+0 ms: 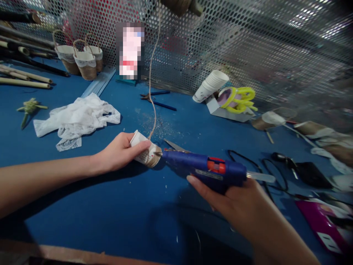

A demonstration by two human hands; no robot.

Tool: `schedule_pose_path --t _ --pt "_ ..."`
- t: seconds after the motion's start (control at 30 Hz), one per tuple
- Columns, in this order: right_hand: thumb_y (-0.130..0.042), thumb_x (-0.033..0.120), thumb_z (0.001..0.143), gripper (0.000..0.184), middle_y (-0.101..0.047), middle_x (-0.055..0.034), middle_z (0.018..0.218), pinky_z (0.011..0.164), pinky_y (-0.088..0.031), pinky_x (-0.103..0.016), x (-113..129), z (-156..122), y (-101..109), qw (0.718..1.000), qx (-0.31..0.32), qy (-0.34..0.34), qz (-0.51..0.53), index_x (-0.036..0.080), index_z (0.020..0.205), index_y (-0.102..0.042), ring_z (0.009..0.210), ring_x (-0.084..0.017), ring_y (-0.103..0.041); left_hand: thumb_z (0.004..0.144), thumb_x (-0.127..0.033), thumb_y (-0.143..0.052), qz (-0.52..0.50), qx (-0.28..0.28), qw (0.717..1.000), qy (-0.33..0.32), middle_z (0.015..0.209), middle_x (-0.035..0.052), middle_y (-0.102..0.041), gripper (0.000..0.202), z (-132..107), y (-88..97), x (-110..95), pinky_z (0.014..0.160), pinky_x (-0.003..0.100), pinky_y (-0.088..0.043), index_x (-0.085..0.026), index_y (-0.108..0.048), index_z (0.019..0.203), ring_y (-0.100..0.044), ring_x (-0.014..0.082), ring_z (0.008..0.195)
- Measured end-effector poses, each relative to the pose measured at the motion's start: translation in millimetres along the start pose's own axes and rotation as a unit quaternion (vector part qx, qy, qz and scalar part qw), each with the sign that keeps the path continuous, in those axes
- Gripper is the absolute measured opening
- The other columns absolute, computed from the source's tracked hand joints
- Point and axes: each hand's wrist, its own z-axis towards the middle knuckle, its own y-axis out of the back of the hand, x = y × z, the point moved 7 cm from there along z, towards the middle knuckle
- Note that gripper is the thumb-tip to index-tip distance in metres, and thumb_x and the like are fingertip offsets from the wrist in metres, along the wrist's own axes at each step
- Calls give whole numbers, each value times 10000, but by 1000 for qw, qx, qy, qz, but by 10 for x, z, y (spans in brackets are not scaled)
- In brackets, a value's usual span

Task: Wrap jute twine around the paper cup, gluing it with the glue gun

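Note:
My left hand [121, 152] grips a white paper cup [142, 152], tilted on its side above the blue table. Twine [153, 99] runs from above down to the cup, and a band of it is wound round the cup's base end. A blue hot glue gun [187, 162] is in my right hand [234, 202], its nozzle at the twine-wound end of the cup. From the gun's back sticks a clear glue stick [260, 176]. The trigger fingers are mostly hidden behind the gun. Scissors [175, 145] lie partly behind the gun, one blade showing.
White lace [85, 114] lies left, with twine-covered baskets [85, 64] behind it. Pliers [160, 101] rest near the mesh wall [171, 55]. Stacked paper cups [211, 85] and a box [228, 110] with yellow-handled items stand back right. A black cord [261, 165] snakes across the right.

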Motion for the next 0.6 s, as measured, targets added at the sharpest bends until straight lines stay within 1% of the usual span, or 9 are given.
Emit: schedule_pose_path --t 0.1,0.17,0.37,0.5,0.6 --pt "-535 356 788 428 -454 45 323 371 -407 -243 18 31 -2 1000 14 -9 5 227 390 -443 304 -100 -449 792 -429 -521 -11 6 1000 -2 734 39 -674 349 -3 -9 7 586 197 -435 -105 -649 801 -583 123 633" --pt "-529 352 785 471 -425 48 295 357 -392 -246 23 49 3 1000 22 -18 3 228 346 -408 284 -97 -433 794 -434 -519 -15 9 1000 -3 744 46 -681 354 -4 -12 12 597 204 -445 -105 -650 801 -594 130 646" --pt "-516 371 774 488 -404 44 292 320 -354 -244 -20 66 6 998 45 -53 -3 230 326 -383 269 -92 -417 799 -437 -513 -12 13 1000 -6 761 57 -683 363 -13 -9 19 610 214 -460 -102 -648 830 -605 139 662" --pt "-512 370 777 460 -398 50 294 343 -364 -240 -29 82 -11 997 56 -44 4 239 360 -367 288 -94 -415 802 -427 -508 -2 12 1000 -4 746 49 -676 350 -20 -12 9 598 206 -455 -105 -644 821 -597 131 647" --pt "-510 382 777 457 -369 57 283 330 -345 -239 -32 99 -19 998 55 -39 11 244 376 -340 281 -94 -398 798 -429 -507 5 11 1000 -7 732 42 -671 345 -24 -13 -5 597 207 -456 -111 -641 793 -593 130 639"
